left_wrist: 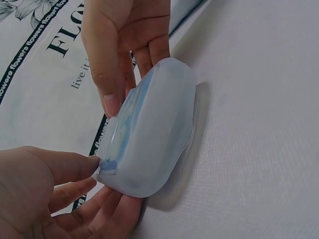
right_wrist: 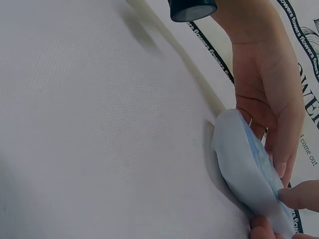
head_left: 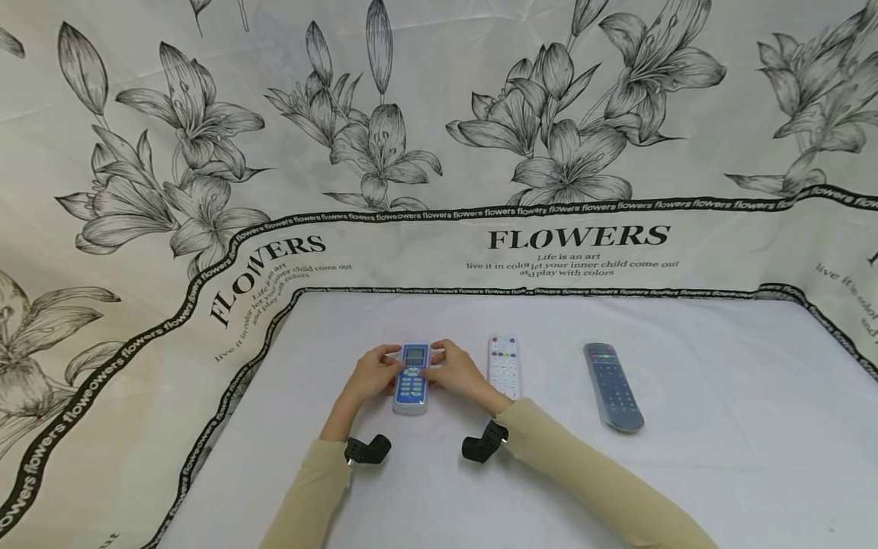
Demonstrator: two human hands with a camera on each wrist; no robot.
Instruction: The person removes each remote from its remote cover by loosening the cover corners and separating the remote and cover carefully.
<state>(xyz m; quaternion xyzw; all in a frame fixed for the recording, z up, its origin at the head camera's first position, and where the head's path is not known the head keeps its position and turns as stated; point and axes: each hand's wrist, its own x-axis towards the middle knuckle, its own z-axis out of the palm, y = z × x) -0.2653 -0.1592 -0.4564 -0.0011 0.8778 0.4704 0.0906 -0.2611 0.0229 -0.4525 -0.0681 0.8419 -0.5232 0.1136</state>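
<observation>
Both hands hold one remote control, with a blue face, a small grey screen and white sides, seemingly in a clear cover. The left hand grips its left edge, thumb on the front by the upper buttons. On the opposite edge the right hand grips it the same way, thumb just below the screen. Seen from the left wrist, the remote's pale end faces the camera, with a shadow on the cloth beside it. In the right wrist view the right thumb presses the front edge.
A white remote with coloured buttons lies right of the hands, partly behind the right forearm. Farther right is a dark grey remote, slightly tilted. The white tabletop meets a flower-printed cloth at the back and left. Black cameras sit at both wrists.
</observation>
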